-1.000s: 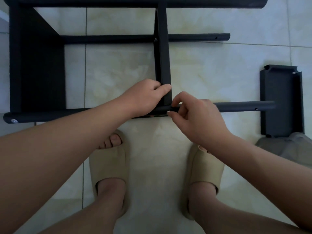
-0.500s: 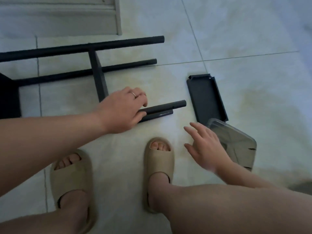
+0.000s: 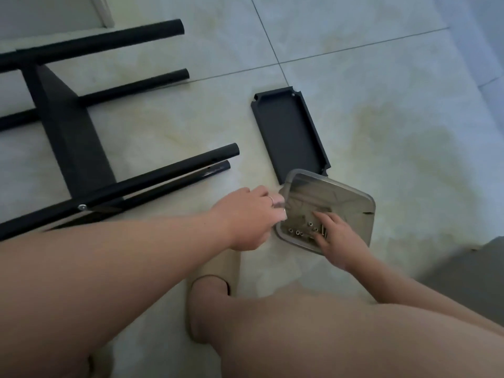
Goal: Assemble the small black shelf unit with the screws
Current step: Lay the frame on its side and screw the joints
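The partly built black shelf frame (image 3: 71, 137) lies on its side on the tiled floor at the left, its tubes (image 3: 163, 173) pointing right. A silver screw head (image 3: 81, 207) shows in the near tube. A loose black shelf tray (image 3: 289, 132) lies right of the tube ends. Just in front of it a clear plastic container (image 3: 350, 199) sits tilted, with several small screws (image 3: 300, 232) in its low corner. My left hand (image 3: 249, 218) grips the container's left rim. My right hand (image 3: 336, 237) reaches inside with spread fingers touching the screws.
My foot in a beige sandal (image 3: 215, 279) stands just below the container, and my bare leg fills the lower right. A grey object (image 3: 469, 274) lies at the right edge. A white door frame (image 3: 105, 12) stands at the top left.
Both hands left the near tube. My view swung right; the left hand moved to the container's rim and the right hand went into the container among the screws.
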Tool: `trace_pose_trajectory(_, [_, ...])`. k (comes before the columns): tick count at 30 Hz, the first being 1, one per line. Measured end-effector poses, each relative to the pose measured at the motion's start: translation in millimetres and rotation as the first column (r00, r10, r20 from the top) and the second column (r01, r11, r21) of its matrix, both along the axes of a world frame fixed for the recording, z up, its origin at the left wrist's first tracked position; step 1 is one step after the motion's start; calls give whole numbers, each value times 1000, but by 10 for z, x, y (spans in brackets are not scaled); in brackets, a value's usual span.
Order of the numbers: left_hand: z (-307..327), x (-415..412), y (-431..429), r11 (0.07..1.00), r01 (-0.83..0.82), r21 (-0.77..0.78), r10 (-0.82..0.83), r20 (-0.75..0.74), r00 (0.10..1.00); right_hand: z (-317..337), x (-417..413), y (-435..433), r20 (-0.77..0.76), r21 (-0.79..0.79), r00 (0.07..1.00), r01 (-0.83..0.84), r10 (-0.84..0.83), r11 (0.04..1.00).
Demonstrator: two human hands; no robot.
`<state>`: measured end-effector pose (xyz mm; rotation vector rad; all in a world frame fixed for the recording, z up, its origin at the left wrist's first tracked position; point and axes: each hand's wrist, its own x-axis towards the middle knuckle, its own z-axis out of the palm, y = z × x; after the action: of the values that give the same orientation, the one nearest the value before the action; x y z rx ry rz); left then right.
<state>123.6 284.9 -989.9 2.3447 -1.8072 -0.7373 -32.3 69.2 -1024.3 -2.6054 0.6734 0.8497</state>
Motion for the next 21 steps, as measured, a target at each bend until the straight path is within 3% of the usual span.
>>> trace_pose_trajectory(8, [-305, -244, -231, 999, 13, 42, -15, 48, 999, -435, 208, -193, -206, 109, 977, 69, -45, 992])
trace_pose_trajectory(14, [-395, -255, -308, 1000, -8, 28, 7, 20, 1000, -628, 218, -305, -28, 4, 997, 74, -74, 997])
trace_pose_trajectory(21, [-405, -230, -298, 1000, 13, 18, -14, 8, 1000, -775, 256, -370, -69, 18, 998, -10, 11, 1000])
